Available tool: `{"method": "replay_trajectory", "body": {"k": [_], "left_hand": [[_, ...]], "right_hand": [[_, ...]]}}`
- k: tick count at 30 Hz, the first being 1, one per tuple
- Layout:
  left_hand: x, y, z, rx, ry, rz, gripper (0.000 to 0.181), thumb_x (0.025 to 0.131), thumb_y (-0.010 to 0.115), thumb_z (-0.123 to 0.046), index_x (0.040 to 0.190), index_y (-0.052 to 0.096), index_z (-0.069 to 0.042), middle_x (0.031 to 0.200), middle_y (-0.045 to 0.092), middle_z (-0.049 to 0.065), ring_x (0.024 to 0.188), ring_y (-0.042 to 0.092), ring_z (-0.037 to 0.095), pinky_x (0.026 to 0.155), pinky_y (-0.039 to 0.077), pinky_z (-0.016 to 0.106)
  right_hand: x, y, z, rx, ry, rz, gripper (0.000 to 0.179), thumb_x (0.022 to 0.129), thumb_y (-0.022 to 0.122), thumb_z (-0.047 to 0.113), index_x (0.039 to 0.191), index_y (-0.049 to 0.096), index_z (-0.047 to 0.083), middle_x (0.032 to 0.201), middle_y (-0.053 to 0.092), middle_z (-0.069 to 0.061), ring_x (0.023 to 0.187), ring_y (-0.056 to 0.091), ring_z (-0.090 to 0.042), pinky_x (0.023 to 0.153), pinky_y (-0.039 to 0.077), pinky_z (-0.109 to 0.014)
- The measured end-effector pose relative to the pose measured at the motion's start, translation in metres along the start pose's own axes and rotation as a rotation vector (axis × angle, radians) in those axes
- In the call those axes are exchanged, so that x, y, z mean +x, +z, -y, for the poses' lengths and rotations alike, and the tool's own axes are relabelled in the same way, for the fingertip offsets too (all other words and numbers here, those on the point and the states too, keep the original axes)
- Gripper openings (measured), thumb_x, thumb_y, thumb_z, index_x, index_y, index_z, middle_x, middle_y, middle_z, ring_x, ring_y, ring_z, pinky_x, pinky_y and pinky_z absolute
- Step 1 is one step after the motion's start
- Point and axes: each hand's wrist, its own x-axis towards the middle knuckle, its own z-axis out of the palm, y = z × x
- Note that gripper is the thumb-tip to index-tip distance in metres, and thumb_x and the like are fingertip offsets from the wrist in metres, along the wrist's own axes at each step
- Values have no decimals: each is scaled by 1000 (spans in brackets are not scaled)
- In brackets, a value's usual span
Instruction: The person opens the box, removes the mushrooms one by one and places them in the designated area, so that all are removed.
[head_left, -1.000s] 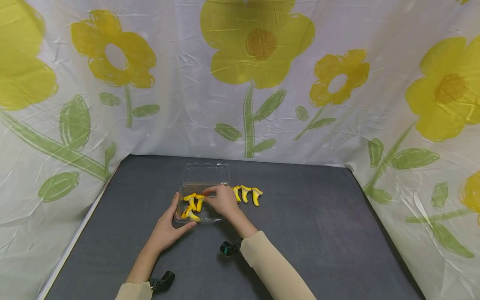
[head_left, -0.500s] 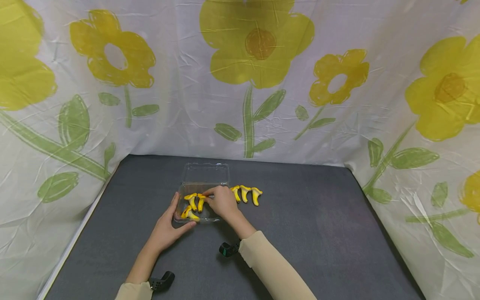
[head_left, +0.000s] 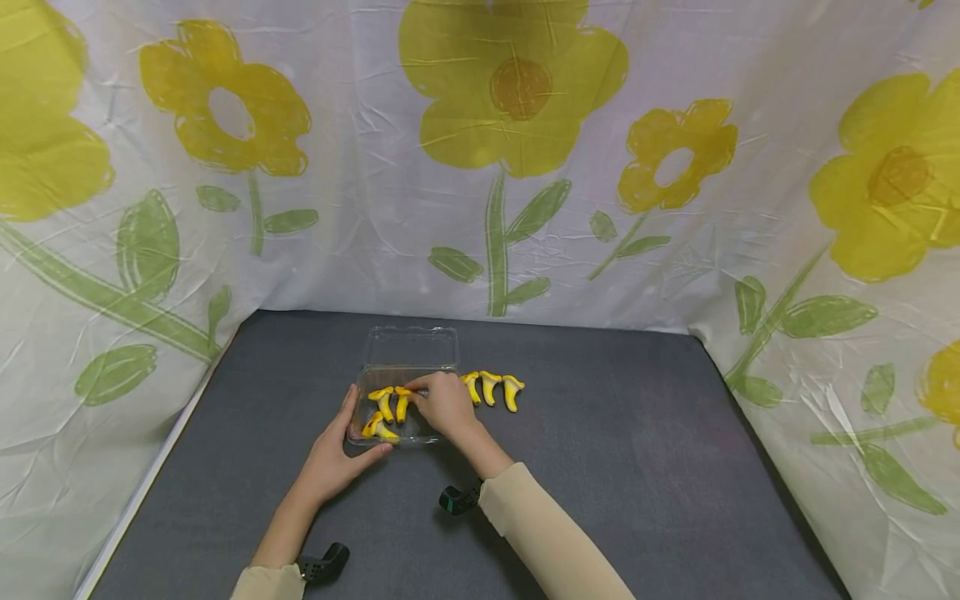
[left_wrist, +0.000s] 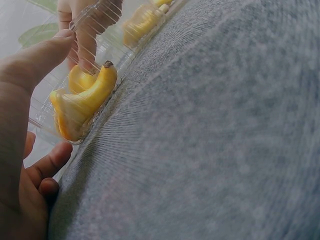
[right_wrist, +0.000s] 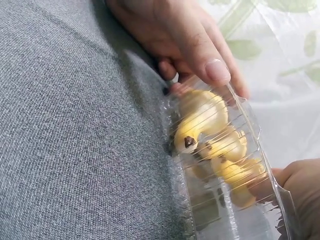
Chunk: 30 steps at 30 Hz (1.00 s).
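Observation:
A clear plastic clamshell box (head_left: pixel 422 429) lies with its lid raised at the back, yellow chanterelle mushrooms inside. My left hand (head_left: pixel 330 462) grips its near left corner, thumb on the front rim and fingers along the left side. Reaching in from the right, my right hand (head_left: pixel 447 408) pinches the cap of one chanterelle (head_left: pixel 402 407). Beside that one lies another chanterelle (head_left: pixel 381 402), and a third chanterelle (head_left: pixel 379 429) lies sideways by the front wall. Through the box wall, the left wrist view shows the right fingertips (left_wrist: pixel 86 55) behind the sideways chanterelle (left_wrist: pixel 90 102).
Three more chanterelles (head_left: pixel 491 388) stand in a row on the dark grey tabletop (head_left: pixel 637 467), just right of the box. The open lid (head_left: pixel 412 345) sticks up behind it. A flower-printed white curtain (head_left: pixel 360 250) surrounds the table at the back and sides.
The right hand and the pinched chanterelle have shifted very slightly to the right since a second ago, and the chanterelle beside it has moved a touch too. The left hand stays put.

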Motion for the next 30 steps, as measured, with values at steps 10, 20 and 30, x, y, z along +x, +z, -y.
{"method": "replay_trajectory", "body": {"k": [10,20,30], "left_hand": [[-1,-1,-2,-5,1,-2,116,91,85,-44,171,9,-6,175,15,22,100,51,26,95,39,55],[-1,0,0,-17,7,-1,116,92,84,-44,172,8,-8,174,21,20,91,49,20,92,39,50],[-1,1,0,-6,17,-13,116,91,85,-43,171,9,-6,167,33,18,86,46,16,90,39,47]], "right_hand": [[-4,-8,-1,138,-33,-26,18,99,79,20,116,85,18,103,82,-1,37,24,-3,43,28,-17],[-11,-25,1,215,-56,-48,19,99,77,18,117,84,17,103,82,-5,35,19,-1,42,26,-17],[-19,-35,-11,278,-55,-97,19,99,78,20,116,84,15,104,82,-7,35,23,-2,42,28,-18]]}}
